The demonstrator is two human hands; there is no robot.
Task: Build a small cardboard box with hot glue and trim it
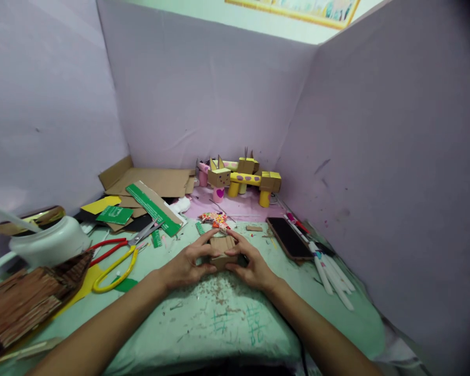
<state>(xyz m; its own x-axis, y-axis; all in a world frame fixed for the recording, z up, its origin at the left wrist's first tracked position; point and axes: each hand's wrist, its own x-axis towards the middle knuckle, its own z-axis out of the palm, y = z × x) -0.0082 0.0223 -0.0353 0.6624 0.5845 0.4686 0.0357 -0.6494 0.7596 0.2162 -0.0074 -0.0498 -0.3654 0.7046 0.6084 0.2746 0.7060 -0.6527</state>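
A small brown cardboard box (222, 245) is held over the middle of the green-covered table. My left hand (191, 262) grips its left side, thumb at the lower front and fingers along the top and side. Opposite, my right hand (250, 261) closes on the right side in the same way, with the fingertips of both hands nearly meeting at the far edge. Just beyond the box lies a patterned paper piece (215, 219) with orange and red spots. Parts of the box are covered by my fingers.
Scissors (117, 261) with red and yellow handles lie left, near a white pot (49, 243) and a green cardboard strip (156, 209). Cardboard animal figures (245, 179) stand at the back. A phone (290, 237) and several white markers (332, 269) lie right. Walls enclose three sides.
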